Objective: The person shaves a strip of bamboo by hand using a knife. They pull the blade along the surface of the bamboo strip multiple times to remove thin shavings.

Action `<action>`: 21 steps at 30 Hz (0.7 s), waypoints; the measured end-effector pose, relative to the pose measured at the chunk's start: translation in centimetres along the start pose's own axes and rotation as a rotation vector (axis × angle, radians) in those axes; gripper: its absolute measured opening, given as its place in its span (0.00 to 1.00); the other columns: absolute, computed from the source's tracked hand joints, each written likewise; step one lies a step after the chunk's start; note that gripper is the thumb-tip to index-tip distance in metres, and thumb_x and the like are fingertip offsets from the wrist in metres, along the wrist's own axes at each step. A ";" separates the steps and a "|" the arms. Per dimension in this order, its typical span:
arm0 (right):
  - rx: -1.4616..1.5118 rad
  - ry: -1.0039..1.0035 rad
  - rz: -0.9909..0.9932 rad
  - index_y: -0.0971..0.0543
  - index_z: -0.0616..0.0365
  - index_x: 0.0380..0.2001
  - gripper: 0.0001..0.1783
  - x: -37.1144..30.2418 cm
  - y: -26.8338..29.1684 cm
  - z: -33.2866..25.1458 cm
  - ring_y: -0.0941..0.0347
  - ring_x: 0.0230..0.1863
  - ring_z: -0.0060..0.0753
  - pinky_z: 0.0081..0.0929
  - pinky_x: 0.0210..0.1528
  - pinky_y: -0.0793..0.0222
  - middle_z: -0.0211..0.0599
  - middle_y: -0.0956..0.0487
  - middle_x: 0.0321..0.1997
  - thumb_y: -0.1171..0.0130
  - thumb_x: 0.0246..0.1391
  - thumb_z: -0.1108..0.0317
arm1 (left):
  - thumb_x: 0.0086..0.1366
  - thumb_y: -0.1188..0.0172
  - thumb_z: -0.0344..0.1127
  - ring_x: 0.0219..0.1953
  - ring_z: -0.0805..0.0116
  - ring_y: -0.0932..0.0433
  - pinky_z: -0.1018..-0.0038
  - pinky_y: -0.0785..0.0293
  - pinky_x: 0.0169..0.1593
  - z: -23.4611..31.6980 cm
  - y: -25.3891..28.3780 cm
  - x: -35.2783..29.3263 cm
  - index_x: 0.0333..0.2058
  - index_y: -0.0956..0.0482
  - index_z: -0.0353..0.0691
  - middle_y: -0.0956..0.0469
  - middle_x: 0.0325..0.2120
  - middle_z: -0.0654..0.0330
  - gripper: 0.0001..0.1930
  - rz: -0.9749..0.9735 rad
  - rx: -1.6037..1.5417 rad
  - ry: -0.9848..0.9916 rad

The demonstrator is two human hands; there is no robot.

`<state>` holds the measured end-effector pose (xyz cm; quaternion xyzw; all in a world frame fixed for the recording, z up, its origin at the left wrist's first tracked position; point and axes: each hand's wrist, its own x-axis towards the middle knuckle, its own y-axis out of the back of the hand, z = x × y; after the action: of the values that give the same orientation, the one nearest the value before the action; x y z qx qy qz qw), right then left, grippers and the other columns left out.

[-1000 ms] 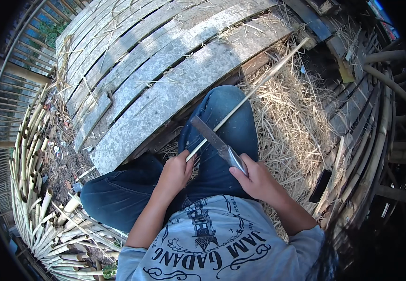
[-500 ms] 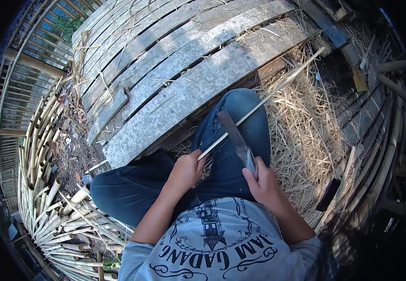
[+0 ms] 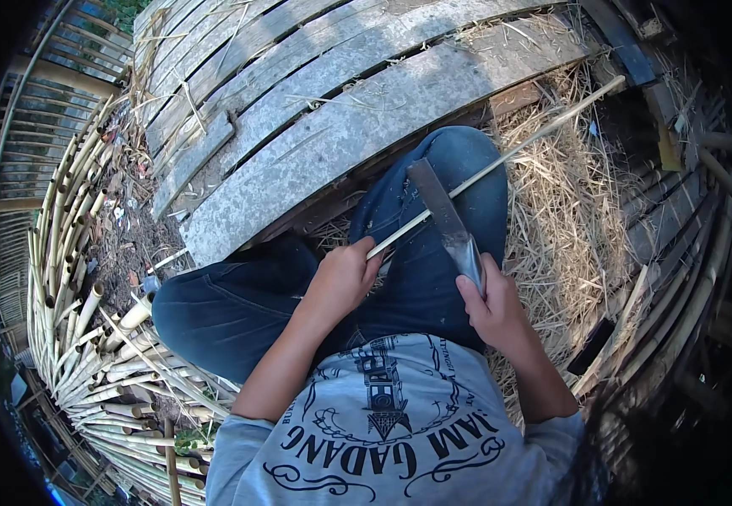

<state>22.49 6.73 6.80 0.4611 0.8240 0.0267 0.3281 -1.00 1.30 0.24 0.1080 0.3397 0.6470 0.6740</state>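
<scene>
A few singles, two crowds

One left hand [image 3: 345, 277], one right hand [image 3: 497, 309]. One bladed tool [image 3: 443, 212], one thin stick [image 3: 498, 164], one shirt [image 3: 460, 406]. One black oblong object [image 3: 591, 347] lies at right. Far planks [image 3: 315, 160]: at least four. Bamboo poles [image 3: 90, 309] at left and straw [image 3: 570, 211] at right: too many to count.

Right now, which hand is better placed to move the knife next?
Probably the right hand: its grip is around the silvery handle of the knife, which crosses the stick. The left hand holds the stick.
</scene>
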 end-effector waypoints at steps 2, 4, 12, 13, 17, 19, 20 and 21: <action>-0.197 0.120 -0.179 0.30 0.61 0.34 0.13 -0.4 -0.4 0.5 0.27 0.15 0.32 0.28 0.19 0.37 0.38 0.27 0.16 0.46 0.63 0.61 | 0.68 0.46 0.35 0.27 0.37 0.25 0.56 0.32 0.30 -0.3 0.1 0.3 0.32 0.26 0.31 0.27 0.20 0.40 0.11 -0.010 -0.011 0.006; -0.074 0.075 -0.052 0.30 0.62 0.35 0.13 -0.1 -0.4 0.8 0.27 0.15 0.40 0.31 0.20 0.36 0.40 0.28 0.15 0.46 0.63 0.61 | 0.68 0.46 0.35 0.27 0.37 0.26 0.56 0.32 0.29 -0.4 0.0 -0.2 0.32 0.26 0.31 0.27 0.19 0.40 0.11 0.017 -0.032 -0.014; -0.193 0.133 0.003 0.30 0.63 0.35 0.14 0.2 0.0 0.5 0.29 0.14 0.47 0.35 0.21 0.37 0.44 0.32 0.13 0.44 0.62 0.61 | 0.69 0.46 0.36 0.25 0.39 0.25 0.58 0.32 0.29 0.2 0.5 -0.1 0.31 0.25 0.30 0.28 0.19 0.41 0.13 -0.015 -0.073 0.014; -0.147 0.109 0.051 0.29 0.64 0.36 0.15 0.6 0.0 1.3 0.29 0.15 0.49 0.37 0.21 0.37 0.45 0.32 0.13 0.44 0.62 0.60 | 0.69 0.46 0.36 0.25 0.39 0.25 0.58 0.32 0.29 0.5 0.5 -0.2 0.31 0.25 0.30 0.28 0.19 0.41 0.13 -0.016 -0.089 0.012; -0.100 0.111 -0.023 0.30 0.64 0.34 0.15 0.6 -0.3 0.8 0.29 0.16 0.46 0.35 0.21 0.39 0.46 0.33 0.13 0.45 0.62 0.60 | 0.68 0.45 0.36 0.26 0.39 0.25 0.58 0.31 0.29 0.8 0.5 -0.3 0.31 0.25 0.31 0.27 0.19 0.40 0.13 -0.040 -0.084 0.058; -0.074 0.080 -0.085 0.30 0.64 0.34 0.15 0.7 -0.3 1.1 0.29 0.15 0.39 0.31 0.20 0.38 0.42 0.32 0.13 0.45 0.63 0.61 | 0.68 0.45 0.36 0.26 0.38 0.25 0.58 0.31 0.29 0.5 0.1 -0.5 0.31 0.25 0.31 0.27 0.19 0.40 0.12 -0.033 -0.090 0.028; 0.006 0.034 -0.034 0.30 0.64 0.35 0.14 0.8 -0.4 0.7 0.29 0.14 0.35 0.30 0.19 0.38 0.40 0.30 0.13 0.46 0.63 0.61 | 0.68 0.45 0.36 0.26 0.38 0.25 0.58 0.31 0.29 0.3 0.3 -0.4 0.31 0.25 0.31 0.27 0.19 0.40 0.12 -0.034 -0.093 0.033; 0.078 -0.013 0.015 0.29 0.64 0.37 0.14 0.7 -0.2 0.4 0.29 0.13 0.30 0.28 0.18 0.37 0.37 0.29 0.14 0.46 0.63 0.61 | 0.68 0.45 0.36 0.26 0.38 0.25 0.57 0.31 0.29 0.6 0.5 -0.4 0.31 0.25 0.31 0.27 0.19 0.40 0.12 -0.020 -0.075 0.022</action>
<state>22.34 7.08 6.09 0.4798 0.8188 -0.0059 0.3151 -1.02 1.18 1.06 0.0721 0.3234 0.6538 0.6803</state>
